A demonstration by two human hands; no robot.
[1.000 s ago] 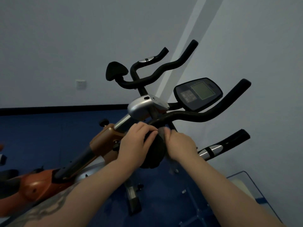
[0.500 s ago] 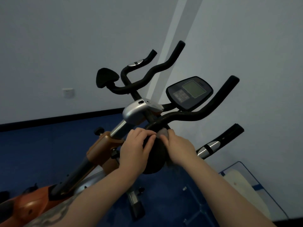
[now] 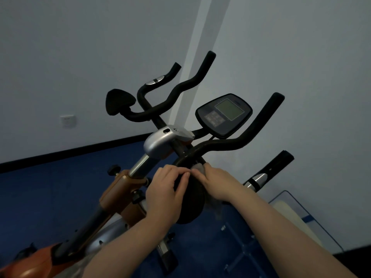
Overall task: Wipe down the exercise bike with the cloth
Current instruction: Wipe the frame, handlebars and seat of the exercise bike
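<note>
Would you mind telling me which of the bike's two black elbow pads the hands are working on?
The near elbow pad, low between the left hand and right hand; the far pad sits untouched at upper left.

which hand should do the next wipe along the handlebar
Right, probably. The right hand already grips the cloth against the handlebar, while the left hand only holds the elbow pad.
</note>
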